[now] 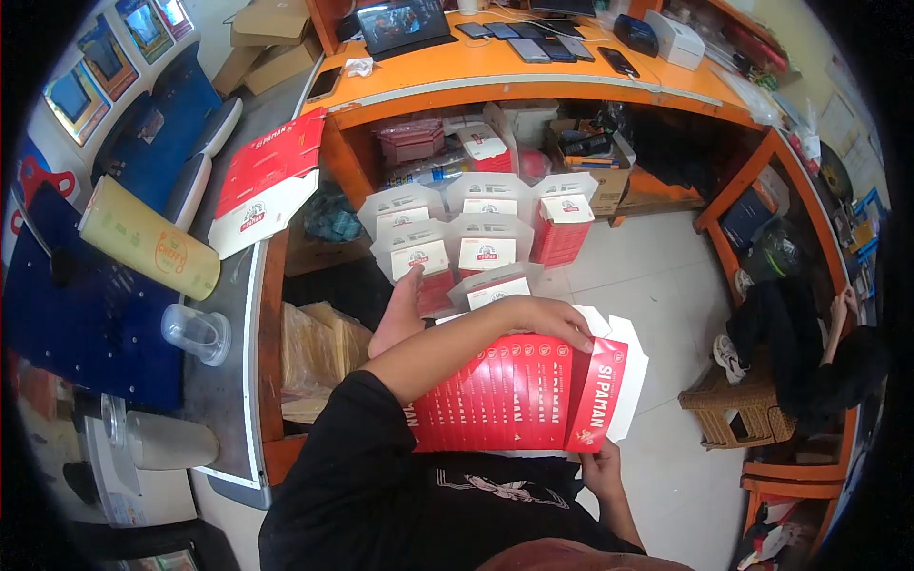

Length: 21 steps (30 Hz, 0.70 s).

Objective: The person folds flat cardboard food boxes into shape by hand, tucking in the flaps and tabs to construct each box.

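A row of flat red cartons [495, 395] printed "SI PAMAN" lies across my lap, overlapping one another. The rightmost flat carton [602, 395], with white flaps, stands slightly apart from the row. My left hand [552, 322] reaches across from the left, its fingers curled over the upper edge of this carton. At the lower edge of the same carton, my right hand [600, 468] pinches the corner; some of its fingers are hidden. Beyond my left forearm, several set-up red and white boxes [487, 254] stand on the floor with raised flaps, beside my bare foot [400, 319].
An orange desk [419, 76] at the back holds phones [543, 49] and a tablet [402, 24]. Left, a grey bench [243, 333] carries more flat cartons [271, 176], a yellow cup [148, 238] and a clear cup [195, 335]. Another person [790, 333] is at the right, near a wicker stool [733, 409].
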Motion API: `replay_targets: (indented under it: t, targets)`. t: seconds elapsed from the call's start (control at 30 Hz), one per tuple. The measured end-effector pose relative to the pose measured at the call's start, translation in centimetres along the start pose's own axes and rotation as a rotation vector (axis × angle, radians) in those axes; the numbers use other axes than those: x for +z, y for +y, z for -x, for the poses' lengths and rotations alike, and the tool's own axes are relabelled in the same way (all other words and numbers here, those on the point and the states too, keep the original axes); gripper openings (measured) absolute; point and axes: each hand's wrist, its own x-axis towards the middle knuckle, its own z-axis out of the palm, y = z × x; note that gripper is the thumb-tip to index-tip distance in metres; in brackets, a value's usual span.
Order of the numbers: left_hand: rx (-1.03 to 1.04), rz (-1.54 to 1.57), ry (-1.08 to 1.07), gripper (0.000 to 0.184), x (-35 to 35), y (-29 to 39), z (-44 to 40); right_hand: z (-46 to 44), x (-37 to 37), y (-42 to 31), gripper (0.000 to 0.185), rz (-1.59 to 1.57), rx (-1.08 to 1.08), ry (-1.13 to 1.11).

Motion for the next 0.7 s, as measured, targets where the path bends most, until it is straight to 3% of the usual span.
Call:
replay_targets:
  t: [0.07,0.23,0.37,0.67,0.7]
  targets:
    - [-0.041,0.19,-0.001,0.061,-0.1,-0.8,-0.2,-0.3,-0.4,-0.3,0.014,-0.003,0.042,-0.066]
    - [0.008,0.045,0.058,0.048,-0.2,-0.9,-0.1,-2.2,-0.8,-1.3,0.016,-0.005,0.01,-0.063]
    - [0.024,0.088,0.087,0.046,-0.7,-0.8,0.8,-3.4,-0.2,-3.4,0.02,0.245,-0.17,-0.089]
    - [0.004,0.042,0.075,0.04,-1.6,-1.6,1.1,-3.7,0.7,-3.4,0.021,0.28,-0.061,-0.105]
    - [-0.015,0.074,0.065,0.04,-1.8,-1.9,1.0,-4.2,1.0,-3.4,0.022,0.331,-0.122,-0.121]
